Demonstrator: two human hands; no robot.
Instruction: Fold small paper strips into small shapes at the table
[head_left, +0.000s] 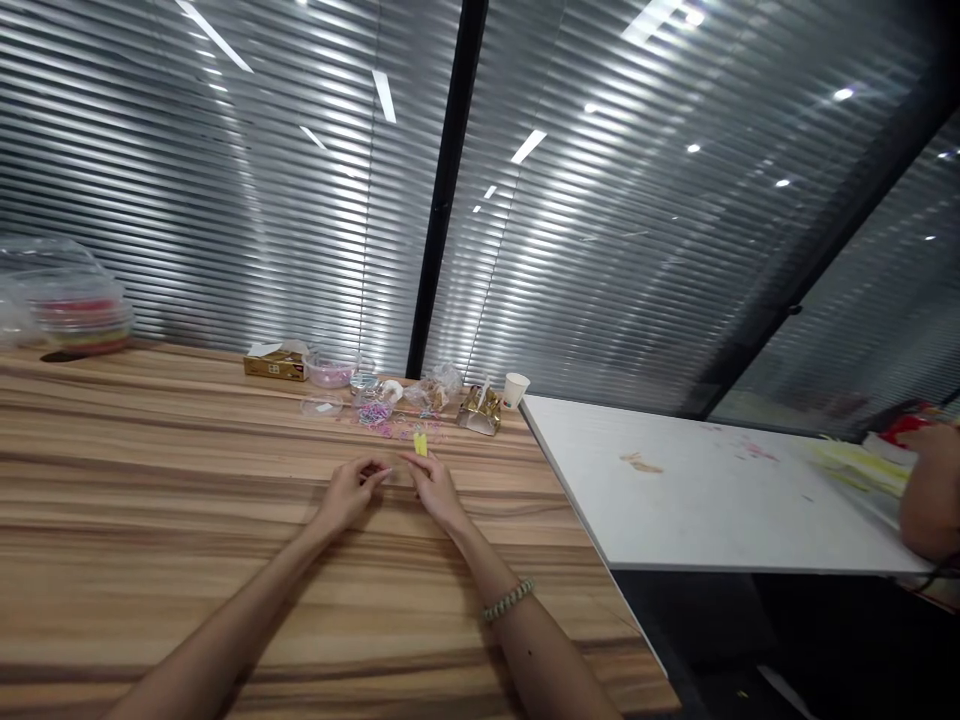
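A paper cup (pixel 515 389) stands beside a gold bag (pixel 480 410).

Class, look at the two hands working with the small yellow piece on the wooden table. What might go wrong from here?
1. The yellow piece is tiny, pinched at the right hand fingertips; it might slip.
2. The left hand could brush the loose coloured bits just beyond, scattering them.
3. The paper cup stands near the wooden table edge.

Both arms reach forward, left hand (pixel 351 492) and right hand (pixel 437 488) with fingers pinched.

arms: bare, no sleeves | hands: bare, no gloves; left hand (pixel 349 495); right hand (pixel 437 490) | right wrist: pale green beaded bracelet (pixel 508 600)
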